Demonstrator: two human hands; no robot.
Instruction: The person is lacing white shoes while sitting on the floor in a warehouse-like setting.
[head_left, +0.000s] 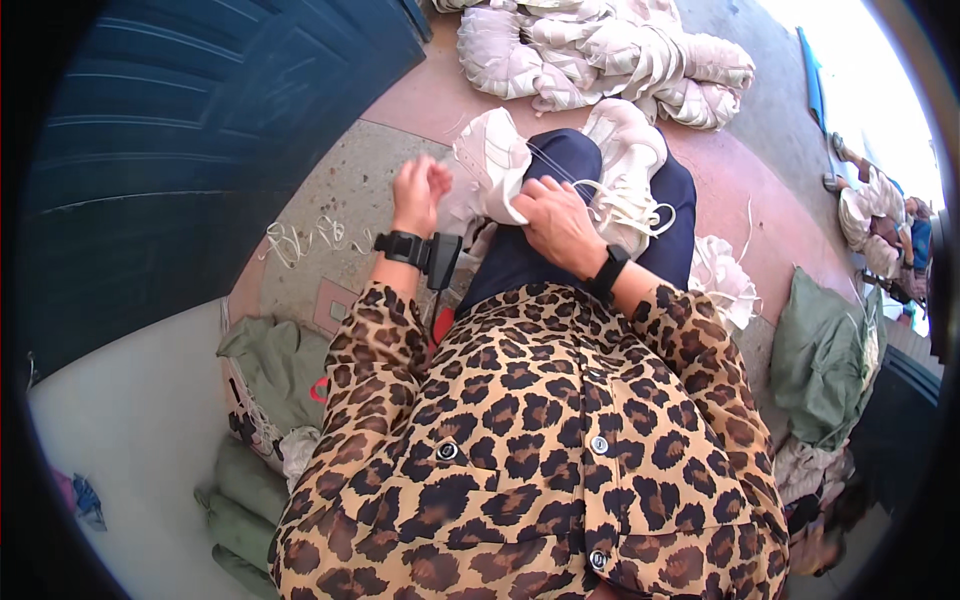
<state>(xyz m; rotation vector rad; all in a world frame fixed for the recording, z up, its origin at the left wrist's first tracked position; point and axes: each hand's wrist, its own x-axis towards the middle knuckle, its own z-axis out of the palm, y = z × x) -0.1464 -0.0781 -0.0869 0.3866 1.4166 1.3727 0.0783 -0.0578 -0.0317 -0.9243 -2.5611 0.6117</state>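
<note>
My right hand (562, 225) pinches the near edge of a pale shoe upper (490, 160) over my left knee. Thin pale strands stretch from this upper toward the right. Just left of the upper, my left hand (420, 192) is raised with its fingers curled in; whether something thin sits in them I cannot make out. Another off-white shoe upper (625, 150) lies across my right knee. It is threaded with a thick white shoelace (632, 208) whose loops hang loose beside my right hand. Part of a further pale piece shows below the held upper.
A heap of pale uppers (610, 55) lies on the floor ahead. White laces (310, 238) lie at left, and a pale bundle (722, 280) at right. Green sacks (825, 350) stand both sides. A dark blue door (220, 110) is at left; another person (885, 220) sits far right.
</note>
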